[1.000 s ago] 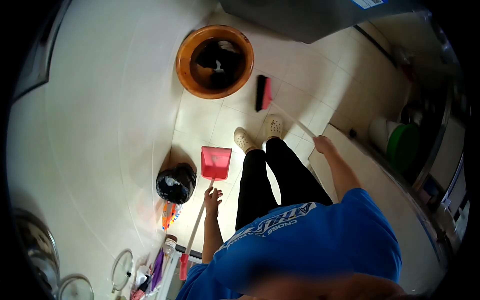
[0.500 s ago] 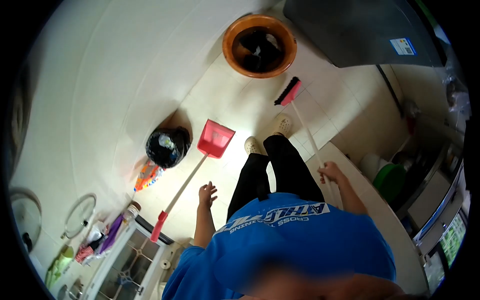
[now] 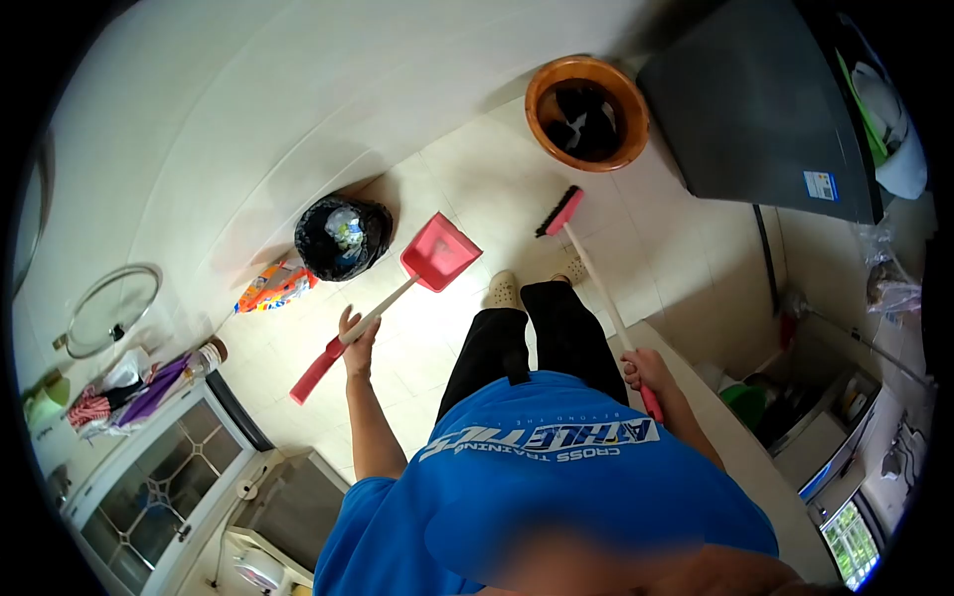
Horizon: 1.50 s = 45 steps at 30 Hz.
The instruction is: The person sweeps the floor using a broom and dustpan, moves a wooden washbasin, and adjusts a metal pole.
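In the head view, my left hand (image 3: 361, 346) is at the handle of a red dustpan (image 3: 442, 253), its fingers around the shaft just above the red grip; the shaft partly hides the palm. The pan rests on the floor to the left of my feet, with its handle slanting up toward me. My right hand (image 3: 648, 370) is closed round the handle of a broom (image 3: 564, 211) near its red grip end. The broom's pink head and dark bristles touch the floor ahead of my shoes.
A bin (image 3: 343, 236) lined with a black bag stands by the wall, beside an orange patterned bag (image 3: 275, 286). Farther ahead are a brown basin (image 3: 540, 111) of dark wet cloth and a large dark grey appliance (image 3: 755, 119). A counter edge (image 3: 696, 417) runs along my right.
My left hand has moved from open air to the dustpan's handle. My right hand now holds the broom nearer its grip end. The whole view has turned and shifted.
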Each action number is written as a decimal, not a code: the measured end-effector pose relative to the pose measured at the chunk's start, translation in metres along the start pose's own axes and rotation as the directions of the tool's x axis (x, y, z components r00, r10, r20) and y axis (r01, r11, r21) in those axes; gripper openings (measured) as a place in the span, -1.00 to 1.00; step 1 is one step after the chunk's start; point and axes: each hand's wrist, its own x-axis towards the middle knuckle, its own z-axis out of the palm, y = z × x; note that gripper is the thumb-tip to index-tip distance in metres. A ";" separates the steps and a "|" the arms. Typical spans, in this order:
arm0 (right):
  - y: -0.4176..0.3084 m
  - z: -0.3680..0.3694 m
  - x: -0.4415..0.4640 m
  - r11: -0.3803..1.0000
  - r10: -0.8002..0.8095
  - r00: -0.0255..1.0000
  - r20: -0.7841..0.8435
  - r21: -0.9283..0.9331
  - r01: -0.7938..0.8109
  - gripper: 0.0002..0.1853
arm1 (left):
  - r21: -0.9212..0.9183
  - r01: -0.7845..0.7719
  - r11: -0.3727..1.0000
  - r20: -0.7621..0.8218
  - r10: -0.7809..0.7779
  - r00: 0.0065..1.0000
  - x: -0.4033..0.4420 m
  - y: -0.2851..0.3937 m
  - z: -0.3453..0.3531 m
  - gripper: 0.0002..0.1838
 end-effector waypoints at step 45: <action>0.064 -0.074 0.072 0.484 -0.089 0.964 0.252 0.856 -0.179 -0.68 | -0.081 -0.144 0.986 0.092 0.151 0.984 0.013 0.062 -0.002 -0.74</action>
